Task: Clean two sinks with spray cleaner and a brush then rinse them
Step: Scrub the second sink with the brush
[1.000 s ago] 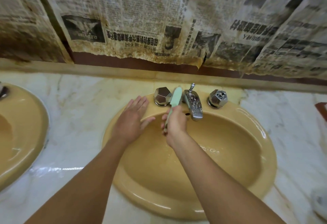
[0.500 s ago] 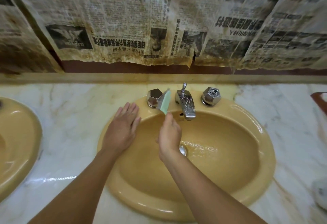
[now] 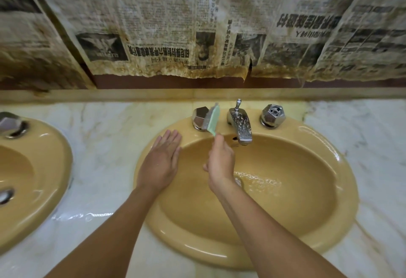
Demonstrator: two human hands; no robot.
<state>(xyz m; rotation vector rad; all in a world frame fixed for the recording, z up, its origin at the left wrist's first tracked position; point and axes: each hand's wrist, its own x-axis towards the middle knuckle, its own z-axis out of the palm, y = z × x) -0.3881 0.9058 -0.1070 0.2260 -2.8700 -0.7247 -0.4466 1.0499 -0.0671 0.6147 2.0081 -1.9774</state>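
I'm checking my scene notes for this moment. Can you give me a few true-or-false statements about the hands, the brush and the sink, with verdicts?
1. The right hand grips the brush. True.
2. The brush's bristles are against the right-side knob. False: they are against the left knob.
3. The left hand lies flat on the rim of the sink. True.
4. The basin is completely dry. False: water lies at its bottom.

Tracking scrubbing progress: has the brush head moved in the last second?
Yes. The brush shifted left, away from the spout, and its bristles now meet the left tap knob.
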